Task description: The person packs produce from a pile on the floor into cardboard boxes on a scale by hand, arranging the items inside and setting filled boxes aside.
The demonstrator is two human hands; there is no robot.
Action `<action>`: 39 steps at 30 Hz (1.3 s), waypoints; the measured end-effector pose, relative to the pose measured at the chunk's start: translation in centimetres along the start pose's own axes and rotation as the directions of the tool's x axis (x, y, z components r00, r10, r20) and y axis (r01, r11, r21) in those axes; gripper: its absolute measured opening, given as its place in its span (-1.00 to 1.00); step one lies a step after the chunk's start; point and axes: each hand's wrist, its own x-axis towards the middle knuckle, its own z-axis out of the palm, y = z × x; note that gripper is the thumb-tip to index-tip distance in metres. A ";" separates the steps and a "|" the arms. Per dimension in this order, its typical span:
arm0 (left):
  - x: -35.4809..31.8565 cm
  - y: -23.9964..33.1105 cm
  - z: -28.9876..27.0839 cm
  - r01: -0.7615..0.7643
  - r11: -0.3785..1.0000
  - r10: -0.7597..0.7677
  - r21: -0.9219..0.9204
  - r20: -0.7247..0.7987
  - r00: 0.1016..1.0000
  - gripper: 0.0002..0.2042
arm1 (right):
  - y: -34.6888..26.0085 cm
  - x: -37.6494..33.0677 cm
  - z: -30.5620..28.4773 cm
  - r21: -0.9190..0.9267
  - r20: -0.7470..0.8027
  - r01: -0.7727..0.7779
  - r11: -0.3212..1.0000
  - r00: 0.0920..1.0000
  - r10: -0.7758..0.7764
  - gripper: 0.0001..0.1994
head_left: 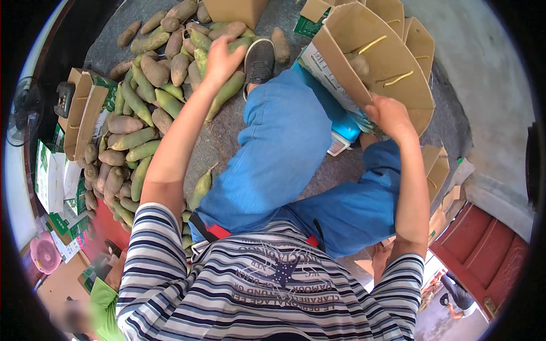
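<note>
Spread over the dark grey floor (223,145), a wide heap of long green and brown vegetables (154,71), piled over one another, reaching from the top of the view down the left side. Beside the heap, planted flat on the same grey surface, a dark shoe (260,61); just right of that, a single brown root (280,45). Lower down, one green radish (202,188), lying lengthwise.

Bright view, bent edges, black corners

Carton (388,61) — matt cardboard; brown tubers (154,71) — rough, matt.
</note>
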 end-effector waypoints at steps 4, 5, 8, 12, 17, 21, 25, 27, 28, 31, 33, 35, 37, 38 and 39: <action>-1.7 -6.3 -0.9 0.123 0.949 -0.145 0.289 0.055 0.988 -0.49 | 0.3 -0.2 0.3 0.018 -0.034 0.026 1.000 0.999 -0.025 -0.78; -1.7 -7.1 -1.0 0.131 0.897 -0.161 0.423 0.036 0.986 -0.44 | 0.2 -0.3 0.5 0.003 -0.048 0.046 0.999 0.998 -0.046 -0.79; 0.3 -7.1 -1.9 0.100 0.839 -0.248 0.535 0.212 0.945 -0.34 | 0.1 -0.4 0.2 -0.021 0.006 0.020 1.000 1.000 -0.020 -0.79; 2.3 -11.2 -1.5 0.223 0.873 -0.395 0.434 0.360 0.845 -0.32 | -0.5 0.0 0.0 -0.002 -0.015 0.030 1.000 0.999 -0.030 -0.80; 2.1 -9.7 -0.3 -0.005 0.867 -0.232 0.498 0.413 0.881 -0.48 | 0.2 -0.4 0.3 0.002 -0.025 0.026 1.000 0.999 -0.026 -0.80; -0.5 -9.2 -1.8 -0.013 0.822 -0.267 0.569 0.406 0.874 -0.57 | -0.3 0.0 -0.1 -0.005 -0.005 0.026 1.000 1.000 -0.026 -0.80; -5.8 -10.4 -2.1 0.072 0.895 -0.237 0.439 0.332 0.913 -0.57 | -0.1 -0.2 0.1 -0.020 -0.031 0.027 0.999 0.999 -0.028 -0.81; -7.5 -10.4 -2.2 0.120 0.908 -0.253 0.401 0.298 0.920 -0.57 | -0.1 -0.5 0.2 -0.016 -0.036 0.015 1.000 0.999 -0.016 -0.81; -8.2 -10.5 -2.1 0.172 0.917 -0.277 0.361 0.264 0.924 -0.56 | 0.0 -0.6 0.3 -0.010 -0.046 0.016 1.000 0.999 -0.017 -0.79; -10.1 -11.0 -2.6 0.147 0.919 -0.234 0.365 0.208 0.950 -0.55 | -0.3 -0.3 0.4 -0.013 -0.044 -0.007 1.000 0.999 0.007 -0.79; -10.6 -10.8 -3.3 0.207 0.890 -0.283 0.407 0.137 0.949 -0.55 | -0.5 0.1 0.6 -0.019 -0.032 -0.032 0.999 0.999 0.031 -0.82; -10.1 -9.5 -4.3 0.252 0.914 -0.288 0.317 0.069 0.955 -0.56 | -0.3 0.0 0.9 -0.003 -0.045 -0.010 1.000 0.999 0.010 -0.83; -9.0 -9.1 -6.0 0.334 0.928 -0.333 0.165 -0.036 0.942 -0.57 | -0.1 0.0 0.9 -0.005 -0.049 -0.019 1.000 0.999 0.018 -0.83; -8.3 -9.4 -7.0 0.352 0.931 -0.347 0.099 -0.060 0.936 -0.57 | 0.0 -0.1 0.9 -0.014 -0.048 -0.006 1.000 0.999 0.005 -0.83; -7.5 -9.0 -8.2 0.404 0.911 -0.409 -0.088 -0.048 0.911 -0.61 | -0.1 0.0 1.0 -0.008 -0.052 -0.008 1.000 0.999 0.008 -0.83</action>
